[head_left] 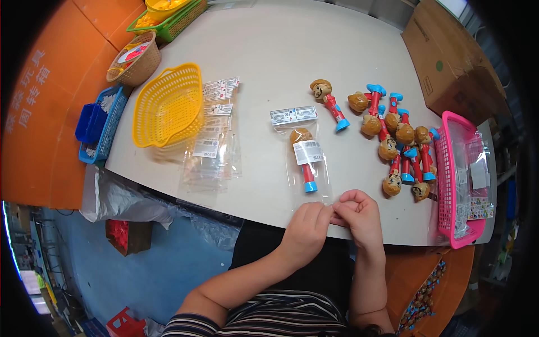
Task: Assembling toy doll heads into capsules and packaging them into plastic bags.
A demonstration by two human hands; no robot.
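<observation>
In front of me on the table lies a clear plastic bag (288, 168) with a printed header and a white label. Inside it is a toy figure (307, 174) with a brown round head, a red body and a blue base. My left hand (308, 226) pinches the bag's near edge, fingers curled. Close beside it, my right hand (359, 218) has thumb and fingers pressed together at the same edge. To the right lie several loose toy figures (387, 147) of the same kind. A stack of clear bags (216, 147) with printed headers lies to the left.
A yellow basket (168, 106) stands left of the bags. A blue basket (114, 126), a tan basket (147, 62) and a green basket (182, 25) line the left edge. At right are a pink basket (445, 174) holding clear bags and a cardboard box (455, 67).
</observation>
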